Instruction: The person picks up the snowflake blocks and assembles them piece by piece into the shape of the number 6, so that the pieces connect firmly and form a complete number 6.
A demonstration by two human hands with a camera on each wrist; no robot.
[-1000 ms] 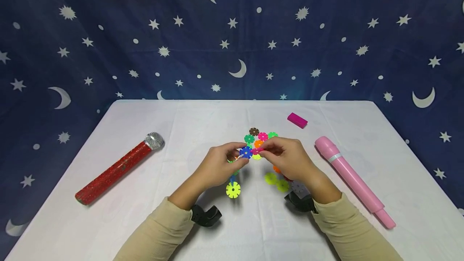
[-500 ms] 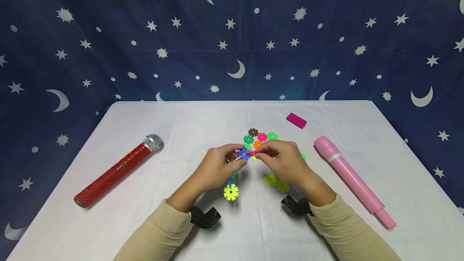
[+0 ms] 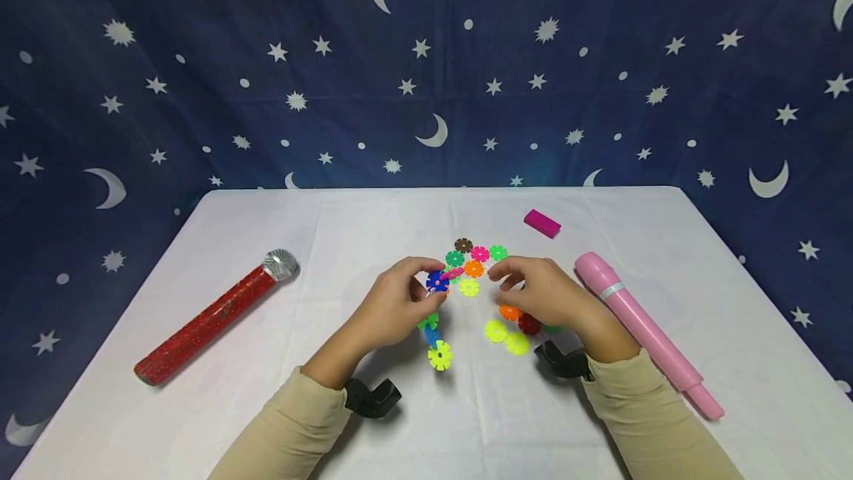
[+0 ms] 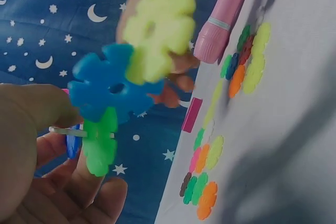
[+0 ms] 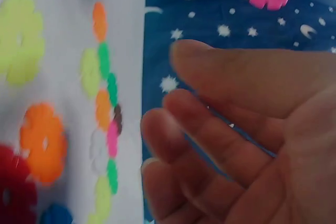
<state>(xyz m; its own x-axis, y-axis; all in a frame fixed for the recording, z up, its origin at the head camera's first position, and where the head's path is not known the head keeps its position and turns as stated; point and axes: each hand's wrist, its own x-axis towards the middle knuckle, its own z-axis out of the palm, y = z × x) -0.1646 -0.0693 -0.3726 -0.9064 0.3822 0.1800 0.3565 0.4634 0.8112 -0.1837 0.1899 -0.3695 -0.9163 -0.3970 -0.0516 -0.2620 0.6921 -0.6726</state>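
Note:
My left hand (image 3: 398, 302) pinches a dark blue notched snowflake disc (image 3: 436, 282) between thumb and fingers. A pink disc (image 3: 453, 273) sticks out from its right side, slotted edge-on. From the same chain hang a green disc (image 4: 100, 142), a lighter blue disc (image 4: 113, 85) and a yellow disc (image 3: 440, 355), joined by their notches, with a thin white disc (image 4: 67, 131) edge-on by the green one. My right hand (image 3: 543, 291) is apart from the chain, fingers bent loosely with nothing between them, above loose discs such as an orange one (image 3: 510, 312) and a red one (image 3: 529, 324).
Several more loose discs, including a brown one (image 3: 463, 245) and an orange one (image 3: 474, 269), lie mid-table beyond the hands. A red microphone (image 3: 213, 324) lies at left, a pink microphone (image 3: 646, 332) at right. A small magenta block (image 3: 543, 224) lies toward the back.
My right hand has let go of the pink disc and moved right. The pink disc now stays on the dark blue one, and my left hand has shifted slightly left with the chain.

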